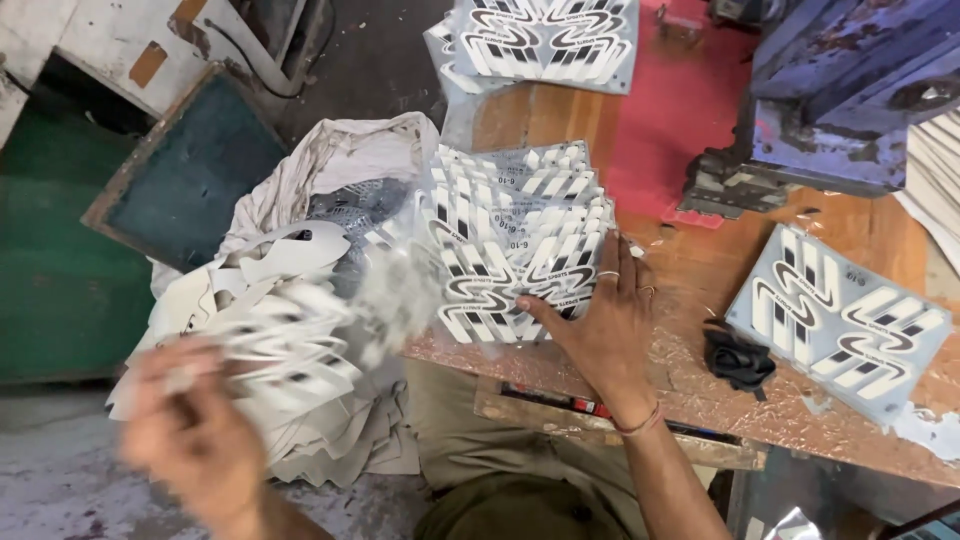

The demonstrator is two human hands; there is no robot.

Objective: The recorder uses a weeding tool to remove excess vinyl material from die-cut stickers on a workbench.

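The right hand (600,325) lies flat, fingers spread, pressing on the near edge of a fanned stack of printed sheets (520,235) at the workbench's (700,390) front edge; the stack's long axis runs away from the person. The left hand (195,430) is blurred, seemingly pinching a white die-cut scrap (290,345) over a sack of offcuts (330,170). A grey rectangular printed sheet (840,320) lies slanted to the right, another stack (545,40) at the bench's far edge.
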